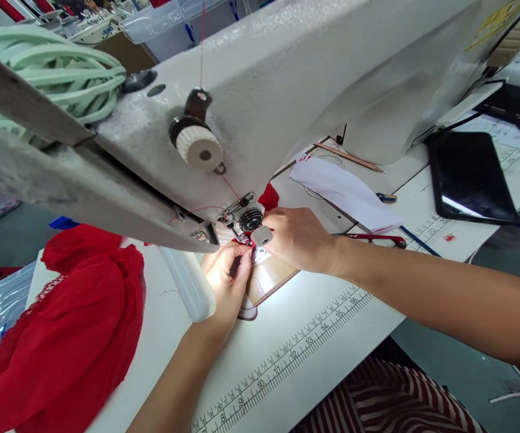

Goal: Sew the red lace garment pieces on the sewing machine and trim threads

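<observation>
A white sewing machine (260,90) fills the upper view, with red thread running down to its needle area (247,231). My left hand (227,282) is under the machine head, fingers pinched together on something small and dark beside the needle. My right hand (298,239) is curled just right of the needle, fingers pressed down at the presser foot; what they hold is hidden. A scrap of red fabric (269,197) shows behind the needle.
A heap of red fabric (68,331) lies on the table at the left. A white cloth piece (345,192), red-handled scissors (377,239), a pencil (348,157) and a black tablet (470,174) sit to the right. A printed ruler (296,352) runs along the table front. Pale green cord (61,72) is coiled at upper left.
</observation>
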Action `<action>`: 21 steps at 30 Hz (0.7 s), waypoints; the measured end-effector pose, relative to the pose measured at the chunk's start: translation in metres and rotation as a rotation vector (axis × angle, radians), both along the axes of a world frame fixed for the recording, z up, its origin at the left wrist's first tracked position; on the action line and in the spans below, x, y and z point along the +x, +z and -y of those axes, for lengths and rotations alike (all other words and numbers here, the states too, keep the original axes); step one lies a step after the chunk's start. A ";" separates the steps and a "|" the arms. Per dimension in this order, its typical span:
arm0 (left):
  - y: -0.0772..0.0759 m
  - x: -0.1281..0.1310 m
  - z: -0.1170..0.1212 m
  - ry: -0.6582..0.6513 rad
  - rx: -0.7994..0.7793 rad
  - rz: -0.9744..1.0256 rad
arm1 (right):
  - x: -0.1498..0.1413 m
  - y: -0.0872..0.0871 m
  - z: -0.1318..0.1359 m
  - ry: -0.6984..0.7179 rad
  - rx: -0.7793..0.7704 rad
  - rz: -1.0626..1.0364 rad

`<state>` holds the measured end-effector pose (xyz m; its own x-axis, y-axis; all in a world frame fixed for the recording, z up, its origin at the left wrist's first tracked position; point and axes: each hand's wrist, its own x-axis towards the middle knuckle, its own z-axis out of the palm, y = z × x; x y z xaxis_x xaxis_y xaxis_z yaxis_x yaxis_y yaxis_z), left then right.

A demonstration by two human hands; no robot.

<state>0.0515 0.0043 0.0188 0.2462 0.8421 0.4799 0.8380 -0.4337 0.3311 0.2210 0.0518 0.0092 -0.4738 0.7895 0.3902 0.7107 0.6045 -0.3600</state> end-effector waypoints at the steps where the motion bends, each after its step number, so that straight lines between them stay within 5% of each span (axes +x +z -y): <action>1: 0.000 0.000 0.000 0.013 -0.015 0.011 | -0.001 -0.001 0.000 -0.004 0.005 -0.004; 21: -0.002 0.000 -0.004 0.084 -0.039 0.087 | -0.003 -0.001 -0.003 0.015 0.004 -0.002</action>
<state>0.0513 0.0079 0.0171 0.1331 0.8764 0.4629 0.8384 -0.3486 0.4190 0.2185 0.0551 0.0084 -0.4850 0.7806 0.3942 0.7005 0.6167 -0.3592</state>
